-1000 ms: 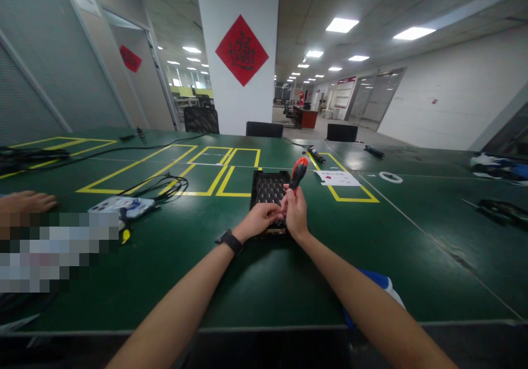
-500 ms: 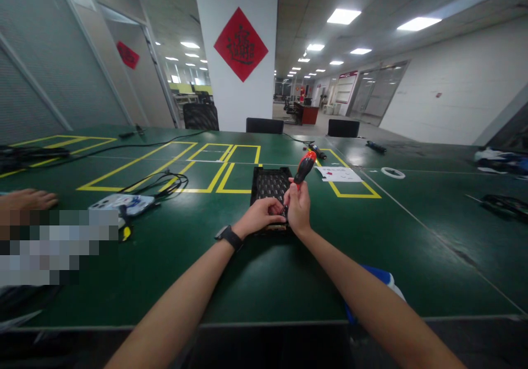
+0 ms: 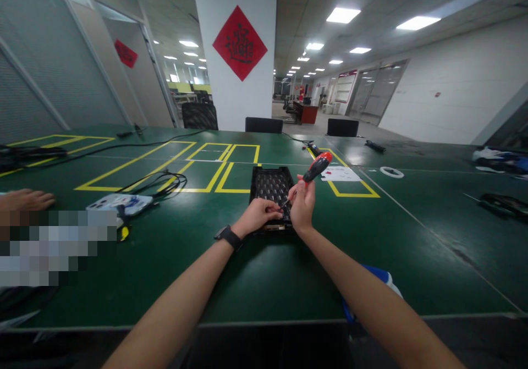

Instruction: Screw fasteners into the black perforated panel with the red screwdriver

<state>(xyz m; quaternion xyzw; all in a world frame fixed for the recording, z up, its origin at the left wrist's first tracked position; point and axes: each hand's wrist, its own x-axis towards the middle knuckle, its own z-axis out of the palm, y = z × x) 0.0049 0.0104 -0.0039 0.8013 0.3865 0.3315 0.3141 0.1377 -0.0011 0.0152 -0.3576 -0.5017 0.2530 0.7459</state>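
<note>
Right hand (image 3: 304, 204) has its fingers wrapped round the screwdriver (image 3: 319, 166) — it's leaning, handle up and off to the right, shaft pointing down-left at the left hand's (image 3: 259, 216) fingertips, over the near part of the black tray (image 3: 270, 185) on the green table (image 3: 264, 292). Left fingers are bunched nearly together — can't tell if they've got anything tiny pinched.

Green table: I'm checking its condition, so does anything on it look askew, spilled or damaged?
Two things: the white paper lies across a yellow tape outline, covering part of its border, and a dark mark beside the seam at right looks like possible wear. I see no spill.
</note>
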